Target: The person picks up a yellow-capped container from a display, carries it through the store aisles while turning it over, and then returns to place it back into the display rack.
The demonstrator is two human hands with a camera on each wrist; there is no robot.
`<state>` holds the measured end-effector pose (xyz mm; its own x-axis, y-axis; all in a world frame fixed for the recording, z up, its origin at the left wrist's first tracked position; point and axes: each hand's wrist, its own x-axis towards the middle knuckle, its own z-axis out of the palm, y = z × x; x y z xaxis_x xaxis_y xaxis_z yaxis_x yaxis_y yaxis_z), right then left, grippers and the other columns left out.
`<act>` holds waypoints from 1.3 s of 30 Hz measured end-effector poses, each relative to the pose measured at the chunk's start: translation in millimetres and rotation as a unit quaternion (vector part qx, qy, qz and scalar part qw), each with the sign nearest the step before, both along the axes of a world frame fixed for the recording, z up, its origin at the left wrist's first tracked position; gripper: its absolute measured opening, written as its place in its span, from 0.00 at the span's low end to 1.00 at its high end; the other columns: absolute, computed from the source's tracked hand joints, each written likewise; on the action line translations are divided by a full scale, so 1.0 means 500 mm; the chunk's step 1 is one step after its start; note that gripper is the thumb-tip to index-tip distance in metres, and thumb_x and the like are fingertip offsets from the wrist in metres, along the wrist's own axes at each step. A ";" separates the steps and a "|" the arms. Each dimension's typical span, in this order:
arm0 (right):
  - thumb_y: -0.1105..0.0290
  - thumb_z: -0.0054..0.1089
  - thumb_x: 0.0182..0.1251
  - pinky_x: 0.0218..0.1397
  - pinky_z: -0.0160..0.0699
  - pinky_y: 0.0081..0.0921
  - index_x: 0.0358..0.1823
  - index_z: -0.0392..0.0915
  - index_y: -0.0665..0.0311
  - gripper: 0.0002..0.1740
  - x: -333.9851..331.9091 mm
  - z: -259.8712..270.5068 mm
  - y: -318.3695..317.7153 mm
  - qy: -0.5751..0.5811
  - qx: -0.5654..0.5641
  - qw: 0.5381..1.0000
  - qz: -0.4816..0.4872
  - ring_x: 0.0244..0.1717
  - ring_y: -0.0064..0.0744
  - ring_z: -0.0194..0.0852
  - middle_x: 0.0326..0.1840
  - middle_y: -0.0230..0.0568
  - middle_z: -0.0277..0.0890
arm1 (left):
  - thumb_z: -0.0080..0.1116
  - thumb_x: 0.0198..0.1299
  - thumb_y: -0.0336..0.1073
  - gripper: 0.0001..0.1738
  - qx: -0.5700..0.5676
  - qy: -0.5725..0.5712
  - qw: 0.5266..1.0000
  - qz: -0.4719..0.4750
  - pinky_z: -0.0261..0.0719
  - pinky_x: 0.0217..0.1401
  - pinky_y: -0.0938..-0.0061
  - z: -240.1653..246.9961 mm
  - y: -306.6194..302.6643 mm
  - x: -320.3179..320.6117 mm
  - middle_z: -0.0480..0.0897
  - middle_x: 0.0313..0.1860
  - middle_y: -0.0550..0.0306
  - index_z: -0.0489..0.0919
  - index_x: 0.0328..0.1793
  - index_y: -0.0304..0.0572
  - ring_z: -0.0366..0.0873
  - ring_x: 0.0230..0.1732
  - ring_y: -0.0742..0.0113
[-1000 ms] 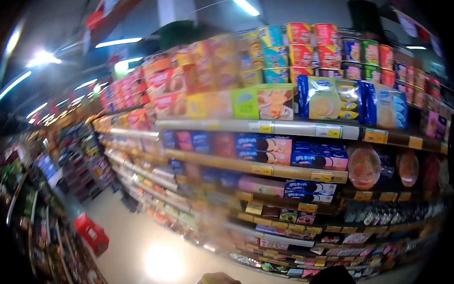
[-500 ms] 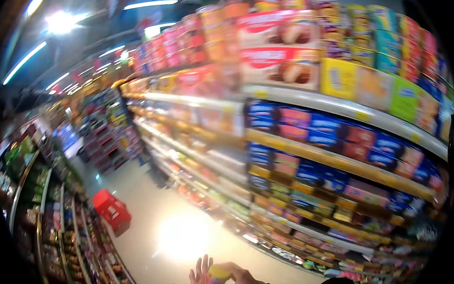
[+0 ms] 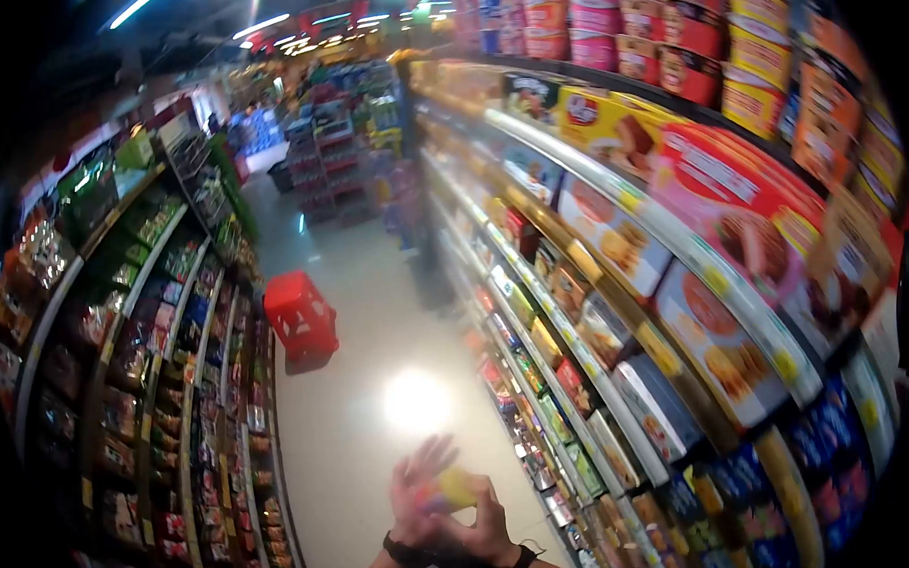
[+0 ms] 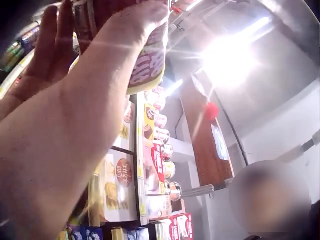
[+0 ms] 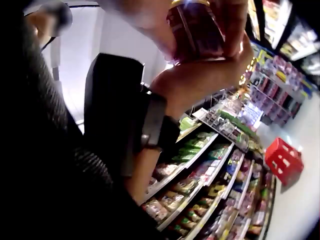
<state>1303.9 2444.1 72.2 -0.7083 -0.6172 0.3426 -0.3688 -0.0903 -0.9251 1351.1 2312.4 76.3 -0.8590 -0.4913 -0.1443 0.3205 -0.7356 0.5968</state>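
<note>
A small container with a yellow lid [image 3: 455, 487] is between the two hands, low in the head view. My right hand [image 3: 486, 530] pinches it with thumb and forefinger at its right side. On its other side is my left hand [image 3: 415, 498], fingers straight and spread, palm against the container. In the left wrist view, the left hand [image 4: 75, 105] covers part of the container [image 4: 150, 62], whose printed side shows near the thumb. The right wrist view has the container [image 5: 195, 32] at the top, the left hand [image 5: 200, 82] below it and the right hand [image 5: 142, 22] beside it.
Shelves of boxed snacks [image 3: 616, 240] and stacked tubs line the right side; packaged goods fill a shelf [image 3: 133, 303] at left. A red basket [image 3: 301, 319] stands on the aisle floor [image 3: 359, 431]. Display racks [image 3: 329, 159] stand farther down the aisle.
The head view has swung rightward down the aisle, and the shelf at right looms closer. Both hands have risen into fuller view, with the container still between them.
</note>
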 end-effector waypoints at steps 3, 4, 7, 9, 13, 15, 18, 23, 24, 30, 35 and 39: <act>0.64 0.84 0.57 0.62 0.82 0.40 0.70 0.71 0.63 0.41 -0.113 -0.020 -0.088 0.033 0.040 0.999 -0.006 0.61 0.50 0.81 0.62 0.51 0.76 | 0.35 0.79 0.53 0.36 0.017 0.004 1.000 -0.005 0.63 0.84 0.50 -0.017 -0.090 -0.101 0.62 0.86 0.43 0.59 0.85 0.37 0.61 0.84 0.46; 0.64 0.85 0.56 0.62 0.82 0.40 0.69 0.72 0.63 0.41 -0.146 -0.031 -0.121 0.026 0.040 0.999 -0.006 0.61 0.50 0.81 0.62 0.50 0.77 | 0.35 0.79 0.53 0.36 0.023 0.012 1.000 -0.010 0.63 0.84 0.50 -0.029 -0.121 -0.138 0.62 0.86 0.44 0.59 0.84 0.37 0.61 0.84 0.46; 0.64 0.87 0.53 0.63 0.82 0.40 0.67 0.74 0.63 0.41 -0.274 -0.039 -0.251 0.014 0.037 0.999 -0.014 0.61 0.49 0.81 0.61 0.48 0.78 | 0.33 0.80 0.54 0.38 0.017 0.024 1.000 0.007 0.58 0.86 0.48 -0.055 -0.244 -0.260 0.59 0.88 0.42 0.55 0.88 0.37 0.57 0.86 0.43; 0.65 0.88 0.51 0.63 0.81 0.39 0.66 0.75 0.63 0.41 -0.371 -0.028 -0.328 0.084 0.032 0.995 -0.041 0.61 0.49 0.81 0.61 0.48 0.79 | 0.35 0.80 0.54 0.37 0.043 0.029 0.998 0.019 0.58 0.86 0.48 -0.070 -0.317 -0.328 0.61 0.87 0.42 0.57 0.86 0.38 0.58 0.85 0.44; 0.78 0.81 0.52 0.68 0.78 0.39 0.75 0.62 0.64 0.49 -0.539 0.016 -0.458 0.016 -0.032 0.997 -0.063 0.66 0.42 0.75 0.68 0.48 0.72 | 0.37 0.78 0.53 0.35 0.057 0.059 0.996 0.031 0.58 0.85 0.50 -0.097 -0.519 -0.474 0.63 0.86 0.44 0.61 0.84 0.40 0.61 0.84 0.47; 0.81 0.75 0.56 0.71 0.76 0.40 0.81 0.54 0.62 0.52 -0.607 0.043 -0.524 -0.082 -0.131 0.983 -0.098 0.69 0.42 0.71 0.71 0.48 0.67 | 0.37 0.78 0.54 0.35 0.046 0.047 0.996 0.061 0.57 0.85 0.52 -0.087 -0.595 -0.532 0.63 0.86 0.44 0.62 0.83 0.41 0.61 0.84 0.50; 0.77 0.75 0.61 0.70 0.76 0.39 0.81 0.50 0.64 0.51 -0.652 0.087 -0.655 -0.152 -0.218 0.957 -0.117 0.68 0.42 0.71 0.71 0.48 0.65 | 0.37 0.78 0.54 0.36 0.065 0.029 0.991 0.112 0.56 0.86 0.53 -0.063 -0.695 -0.596 0.64 0.85 0.44 0.62 0.83 0.41 0.62 0.84 0.51; 0.66 0.84 0.56 0.58 0.84 0.40 0.74 0.64 0.64 0.47 -0.757 -0.010 -0.857 0.156 0.072 0.984 0.038 0.62 0.50 0.79 0.65 0.53 0.73 | 0.37 0.76 0.50 0.33 -0.012 0.056 0.997 0.052 0.71 0.78 0.49 -0.084 -0.832 -0.723 0.68 0.82 0.43 0.68 0.79 0.38 0.70 0.78 0.46; 0.65 0.85 0.56 0.59 0.84 0.40 0.73 0.66 0.63 0.46 -0.780 -0.033 -0.903 0.074 0.060 0.994 0.055 0.61 0.50 0.81 0.64 0.53 0.75 | 0.37 0.77 0.49 0.33 0.034 0.031 0.996 0.072 0.71 0.79 0.50 -0.114 -0.866 -0.743 0.69 0.82 0.43 0.69 0.78 0.36 0.70 0.78 0.46; 0.58 0.85 0.56 0.59 0.82 0.38 0.65 0.72 0.65 0.40 -0.994 -0.052 -1.181 0.031 0.065 0.990 0.120 0.59 0.51 0.82 0.59 0.52 0.78 | 0.38 0.77 0.48 0.33 0.106 -0.019 0.984 0.145 0.70 0.80 0.52 -0.082 -1.114 -0.931 0.72 0.79 0.45 0.69 0.79 0.34 0.73 0.75 0.47; 0.62 0.87 0.52 0.59 0.84 0.37 0.63 0.75 0.66 0.39 -1.182 -0.029 -1.397 0.071 0.061 0.991 0.096 0.57 0.48 0.84 0.58 0.50 0.79 | 0.38 0.75 0.46 0.33 0.102 -0.047 0.984 0.136 0.69 0.81 0.46 -0.038 -1.330 -1.087 0.70 0.81 0.43 0.67 0.80 0.35 0.71 0.76 0.42; 0.74 0.84 0.54 0.68 0.81 0.38 0.76 0.60 0.63 0.50 -1.299 -0.042 -1.562 -0.026 -0.064 0.996 0.050 0.68 0.42 0.74 0.70 0.49 0.67 | 0.44 0.75 0.45 0.30 0.139 0.038 0.970 0.198 0.64 0.84 0.48 -0.069 -1.513 -1.163 0.70 0.81 0.41 0.72 0.75 0.35 0.69 0.79 0.43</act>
<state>654.5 1663.3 51.4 -0.6641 -0.6396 0.3871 -0.3029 -0.2432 -0.9215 769.6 1556.0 41.7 -0.6247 -0.7357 -0.2617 0.6458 -0.6752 0.3565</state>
